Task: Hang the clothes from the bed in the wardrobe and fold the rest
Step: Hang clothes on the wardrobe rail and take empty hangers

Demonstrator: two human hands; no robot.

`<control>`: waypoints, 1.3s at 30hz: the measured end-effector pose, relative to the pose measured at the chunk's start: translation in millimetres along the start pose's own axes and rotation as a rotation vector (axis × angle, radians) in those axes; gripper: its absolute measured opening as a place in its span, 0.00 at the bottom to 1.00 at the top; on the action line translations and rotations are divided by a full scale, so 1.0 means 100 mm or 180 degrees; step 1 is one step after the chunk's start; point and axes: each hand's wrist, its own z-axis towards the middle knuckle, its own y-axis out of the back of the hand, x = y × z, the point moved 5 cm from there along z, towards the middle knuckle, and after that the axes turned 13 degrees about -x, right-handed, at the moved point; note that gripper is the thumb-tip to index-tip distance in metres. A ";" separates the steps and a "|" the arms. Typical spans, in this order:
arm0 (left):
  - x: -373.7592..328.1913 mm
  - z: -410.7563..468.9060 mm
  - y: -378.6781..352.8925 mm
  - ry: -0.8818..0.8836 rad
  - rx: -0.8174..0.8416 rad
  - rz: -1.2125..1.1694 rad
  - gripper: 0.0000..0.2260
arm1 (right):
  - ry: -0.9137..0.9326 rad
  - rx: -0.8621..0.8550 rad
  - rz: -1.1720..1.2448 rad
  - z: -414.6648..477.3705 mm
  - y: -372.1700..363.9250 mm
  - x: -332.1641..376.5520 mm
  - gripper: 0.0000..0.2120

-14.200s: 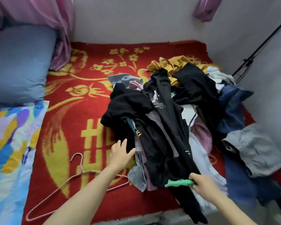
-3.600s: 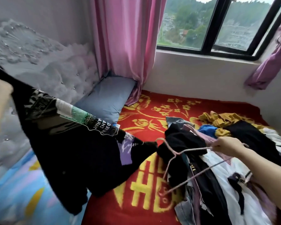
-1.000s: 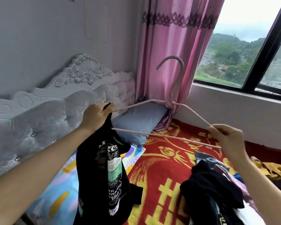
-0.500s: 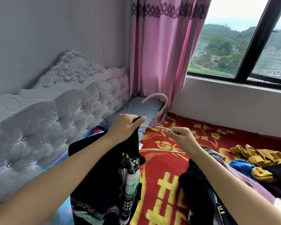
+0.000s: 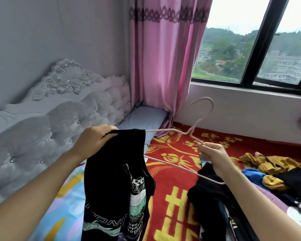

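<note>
A black printed T-shirt (image 5: 115,185) hangs from my left hand (image 5: 96,139), which grips its top edge together with the left arm of a pale pink wire hanger (image 5: 174,132). The hanger's left arm runs into the shirt's top. My right hand (image 5: 211,154) pinches the hanger's right shoulder, with the hook pointing up. Below my right arm lies the pile of clothes (image 5: 236,202) on the bed: black, yellow, blue and white pieces.
The red and yellow bedspread (image 5: 177,197) covers the bed. A padded grey headboard (image 5: 47,119) stands at the left, with a blue pillow (image 5: 141,118) by the pink curtain (image 5: 163,58). A dark-framed window (image 5: 261,46) is at the right.
The hanger has swung upright and opened out to the right. My right hand has moved right along it, and the shirt's top now sits over the hanger's left arm.
</note>
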 end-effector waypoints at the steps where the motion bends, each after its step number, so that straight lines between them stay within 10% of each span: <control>1: -0.03 0.06 0.01 -0.0095 0.0046 -0.0091 0.17 | -0.0028 0.0051 -0.0005 0.01 0.02 0.01 0.13; 6: -0.16 0.33 0.06 -0.0139 0.0537 -0.0238 0.06 | -0.0031 0.0115 0.0029 0.01 0.11 0.14 0.18; 16: -0.69 0.24 -0.51 0.0483 0.1712 -0.1095 0.16 | 0.0642 0.0361 -0.0710 -0.34 -0.43 0.38 0.16; 20: -0.57 0.28 -0.55 0.0182 0.1645 -0.0377 0.10 | 0.0447 0.0048 -0.0665 -0.38 -0.43 0.30 0.21; 30: -0.38 0.19 -0.35 0.0454 0.0364 -0.0654 0.08 | 0.0315 0.0369 -0.0651 -0.37 -0.35 0.50 0.07; 36: -0.26 0.43 0.13 0.0852 -0.0363 -0.1338 0.16 | -0.0039 -0.2256 -0.0499 0.03 0.75 0.15 0.09; 39: -0.39 0.59 0.26 0.0703 -0.0702 -0.1392 0.16 | -0.0230 -0.1580 -0.0850 -0.11 0.30 -0.29 0.08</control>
